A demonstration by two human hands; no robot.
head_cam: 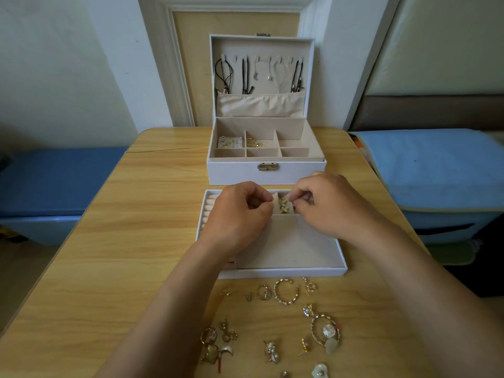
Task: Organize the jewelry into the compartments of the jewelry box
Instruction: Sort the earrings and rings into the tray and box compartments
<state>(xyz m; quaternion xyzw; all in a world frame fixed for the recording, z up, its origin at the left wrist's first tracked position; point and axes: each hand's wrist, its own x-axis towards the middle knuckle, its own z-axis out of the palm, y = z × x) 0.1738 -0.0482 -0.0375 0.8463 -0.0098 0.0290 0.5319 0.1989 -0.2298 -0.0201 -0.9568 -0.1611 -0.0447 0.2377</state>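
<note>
We pinch a gold earring [285, 199] with the right hand [324, 205] over its tray compartment [276, 201] at mid-frame to drop it in; whether the curled left hand [240, 214] holds anything we cannot tell.

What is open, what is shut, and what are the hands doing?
Jewelry box: lid open, upright.
Tray: out of the box, on the table.
Necklaces: hanging in the lid.
Right hand: pinching a gold piece.
Left hand: fingers curled, grip hidden.
Loose jewelry: on the table.

white jewelry box [266, 174], beige lining. white tray [283, 272], beige inside. table [136, 227] light wood grain. loose jewelry [286, 291] gold/silver, pearly bits. black cords [245, 75] in lid. blue cloth [436, 165].
</note>
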